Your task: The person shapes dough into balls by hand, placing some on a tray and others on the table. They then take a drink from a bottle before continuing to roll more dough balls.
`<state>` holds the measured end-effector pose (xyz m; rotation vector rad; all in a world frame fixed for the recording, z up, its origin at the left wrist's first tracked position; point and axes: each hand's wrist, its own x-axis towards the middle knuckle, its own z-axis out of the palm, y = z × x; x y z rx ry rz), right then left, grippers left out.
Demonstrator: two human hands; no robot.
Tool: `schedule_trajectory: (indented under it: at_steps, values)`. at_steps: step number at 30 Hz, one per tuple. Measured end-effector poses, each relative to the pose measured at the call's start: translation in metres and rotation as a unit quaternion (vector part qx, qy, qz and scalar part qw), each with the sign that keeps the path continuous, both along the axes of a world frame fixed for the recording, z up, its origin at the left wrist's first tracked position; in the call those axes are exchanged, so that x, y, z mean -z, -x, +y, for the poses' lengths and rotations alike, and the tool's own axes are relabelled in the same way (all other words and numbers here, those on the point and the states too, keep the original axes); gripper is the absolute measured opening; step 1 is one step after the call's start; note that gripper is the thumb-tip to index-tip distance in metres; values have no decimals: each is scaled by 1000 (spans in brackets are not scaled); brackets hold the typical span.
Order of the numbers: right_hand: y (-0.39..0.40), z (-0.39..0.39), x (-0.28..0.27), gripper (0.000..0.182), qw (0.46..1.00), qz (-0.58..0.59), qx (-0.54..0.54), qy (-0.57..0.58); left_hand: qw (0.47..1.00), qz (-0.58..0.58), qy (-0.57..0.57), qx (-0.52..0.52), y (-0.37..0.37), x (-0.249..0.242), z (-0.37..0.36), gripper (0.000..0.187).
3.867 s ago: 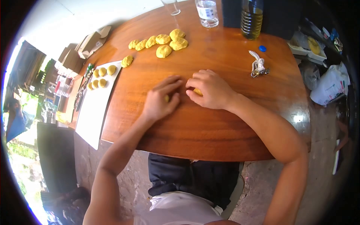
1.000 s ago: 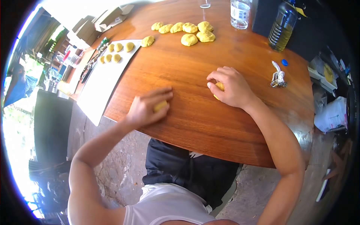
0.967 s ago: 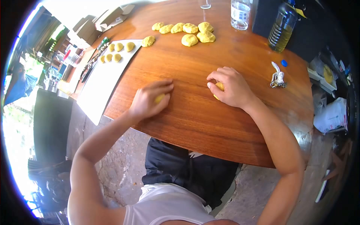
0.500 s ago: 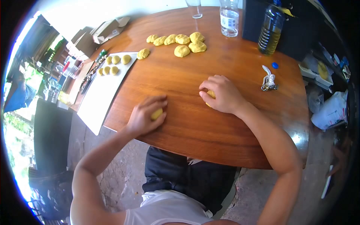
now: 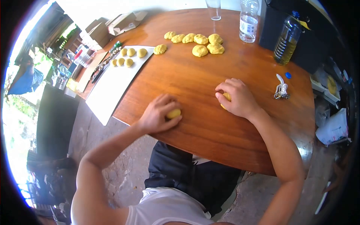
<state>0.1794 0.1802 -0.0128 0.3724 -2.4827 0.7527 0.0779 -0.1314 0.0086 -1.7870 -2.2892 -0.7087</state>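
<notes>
My left hand (image 5: 159,114) curls over a yellow dough ball (image 5: 174,113) on the wooden table (image 5: 202,138), its fingers wrapped round the far side. To the right, my right hand (image 5: 240,98) cups a second dough ball (image 5: 226,98), mostly hidden under the palm and fingers. Several rougher dough pieces (image 5: 200,39) lie in a group toward the back of the table. One more dough lump (image 5: 160,49) rests just beside the white tray (image 5: 108,92). On that tray's far end sit two short rows of smooth dough balls (image 5: 128,62).
At the back stand a drinking glass (image 5: 214,11), a clear plastic bottle (image 5: 248,26) and an oil bottle (image 5: 287,41). A blue cap (image 5: 288,75) and a bundled white cord (image 5: 280,90) lie at the right. Cardboard boxes (image 5: 125,23) are at the back left.
The view has swung, so the table contents appear further right. Both hands remain curled over their dough balls, with the left fingers slightly shifted round theirs.
</notes>
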Motion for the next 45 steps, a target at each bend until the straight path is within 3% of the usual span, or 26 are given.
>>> schedule_trajectory:
  at_steps: [3, 5, 8, 13, 18, 20, 24, 27, 29, 32, 35, 38, 41, 45]
  values:
    - [-1, -2, -4, 12, 1000, -9, 2, 0, 999, -26, 31, -30, 23, -2, 38, 22]
    - [-2, -2, -4, 12, 1000, -12, 5, 6, 995, -23, -20, 93, 24, 4, 71, 21]
    - [0, -3, -4, 11, 1000, 3, 11, -20, 990, -67, 3, 125, -10, 2, 70, 20]
    - [-1, -2, -4, 11, 1000, 2, -1, 11, 999, -33, -6, 36, -29, 2, 4, 21]
    - [0, -3, -3, 10, 1000, -6, 5, 1, 1000, -26, 9, 5, 5, 2, 47, 19]
    - [0, -4, -4, 10, 1000, -3, 13, -3, 995, -39, -36, 86, 11, 7, 81, 19]
    - [-3, -3, -3, 12, 1000, 12, 17, -10, 985, -62, -55, 153, -32, 8, 81, 18]
    - [-1, 0, 1, 13, 1000, 16, 16, 9, 994, -53, -14, 100, -43, 2, 31, 17]
    - [1, 1, 3, 14, 1000, 3, 0, 16, 998, -45, -11, -29, -31, 5, 8, 18]
    - [0, 0, 1, 14, 1000, 5, 0, 14, 992, -64, -7, -108, 12, -2, 24, 16]
    - [2, 0, 4, 15, 1000, 26, 8, -1, 996, -35, -76, -14, 28, 8, 82, 15]
    - [1, 0, 4, 15, 999, 33, 12, -12, 994, -43, -83, 53, -7, 5, 108, 18]
    - [2, 1, 5, 16, 1000, 24, 10, 0, 996, -80, -47, 15, -38, -1, 70, 24]
    - [-2, 0, 2, 17, 1000, 6, 14, 27, 1000, 0, 1, -24, -32, 5, 0, 24]
